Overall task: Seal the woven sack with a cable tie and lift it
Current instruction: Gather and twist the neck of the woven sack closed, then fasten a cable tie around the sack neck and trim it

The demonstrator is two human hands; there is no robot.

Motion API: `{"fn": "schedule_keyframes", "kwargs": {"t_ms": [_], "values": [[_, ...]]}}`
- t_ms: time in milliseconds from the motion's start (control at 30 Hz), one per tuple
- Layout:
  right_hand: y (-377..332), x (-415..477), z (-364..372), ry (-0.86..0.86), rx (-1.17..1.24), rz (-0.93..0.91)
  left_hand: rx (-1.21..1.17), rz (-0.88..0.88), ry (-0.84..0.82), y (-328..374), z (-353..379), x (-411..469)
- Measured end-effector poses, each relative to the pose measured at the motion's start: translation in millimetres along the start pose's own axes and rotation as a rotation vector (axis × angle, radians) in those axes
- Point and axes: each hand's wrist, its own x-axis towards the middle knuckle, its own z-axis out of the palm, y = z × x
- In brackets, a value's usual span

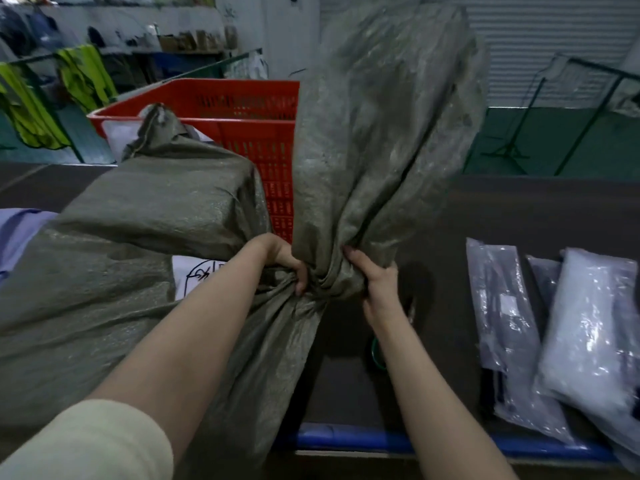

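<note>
While your left hand point(289, 263) and right hand point(375, 282) clench the sack point(138, 258) at its twisted neck between them, judge it bulky, soft-walled, slippery: grip the neck.

Coarse woven sack point(138, 237) with faint sheen; glossy plastic packets point(588, 341); matt dark tabletop point(519, 209); perforated plastic crate point(249, 126).

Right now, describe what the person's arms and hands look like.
Both hands are bare: no gloves or rings show. The left hand extends from a forearm with a cream sleeve pushed up near the elbow. The right hand and its forearm are uncovered as far as the frame shows; no sleeve is visible.
</note>
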Motion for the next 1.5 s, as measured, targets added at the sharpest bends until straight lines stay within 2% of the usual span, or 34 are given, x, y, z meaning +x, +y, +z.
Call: {"fn": "schedule_keyframes", "kwargs": {"t_ms": [100, 167, 267, 333, 433, 567, 600, 667, 733, 800, 867, 933, 967, 1000, 1100, 1167, 1233, 1300, 1367, 1433, 1500], "values": [[15, -11, -13, 0.42, 0.029, 0.046, 0.178, -0.04, -0.219, 13, 8, 9], [24, -8, -23, 0.577, 0.153, 0.149, 0.254, -0.037, -0.278, 21, 11, 13], [35, 0, -32, 0.68, 0.14, 0.336, 0.38, 0.003, -0.081, 35, 13, 10], [41, 7, -40, 0.662, 0.044, 0.408, 0.397, 0.047, 0.037, 52, 13, 1], [45, 18, -49, 0.522, -0.14, 0.488, 0.459, 0.097, 0.168, 83, 28, -8], [34, 17, -62, 0.299, -0.238, 0.501, 0.754, -0.073, 0.439, 103, 70, 16], [28, 16, -65, 0.244, -0.249, 0.5, 0.821, -0.109, 0.441, 106, 78, 19], [16, 18, -71, 0.156, -0.308, 0.512, 0.799, -0.106, 0.449, 114, 89, 23], [7, 22, -76, 0.112, -0.392, 0.469, 0.688, -0.005, 0.596, 124, 93, 18], [0, 22, -76, 0.119, -0.444, 0.324, 0.617, 0.203, 0.865, 124, 93, 21], [-5, 18, -77, 0.123, -0.43, 0.157, 0.655, 0.429, 1.192, 114, 96, 31], [-4, 16, -83, 0.144, -0.439, 0.124, 0.662, 0.563, 1.341, 106, 101, 42], [-3, 15, -87, 0.177, -0.473, 0.188, 0.696, 0.575, 1.336, 104, 104, 46], [-3, 12, -90, 0.21, -0.53, 0.308, 0.723, 0.546, 1.239, 105, 108, 52], [-6, -2, -104, 0.11, -0.714, 0.701, 0.779, 0.293, 0.748, 101, 121, 63], [-9, -10, -119, 0.093, -0.852, 0.731, 0.816, 0.122, 0.549, 95, 123, 64], [-15, -16, -139, 0.229, -0.952, 0.587, 0.858, 0.011, 0.473, 98, 124, 62], [-26, -23, -157, 0.374, -1.045, 0.414, 0.878, -0.026, 0.539, 109, 129, 54], [-38, -33, -173, 0.475, -1.196, 0.358, 0.836, 0.047, 0.745, 126, 137, 48], [-47, -45, -187, 0.538, -1.318, 0.393, 0.751, 0.237, 0.939, 144, 153, 41], [-50, -58, -197, 0.545, -1.415, 0.475, 0.681, 0.484, 1.043, 158, 177, 37]]}}
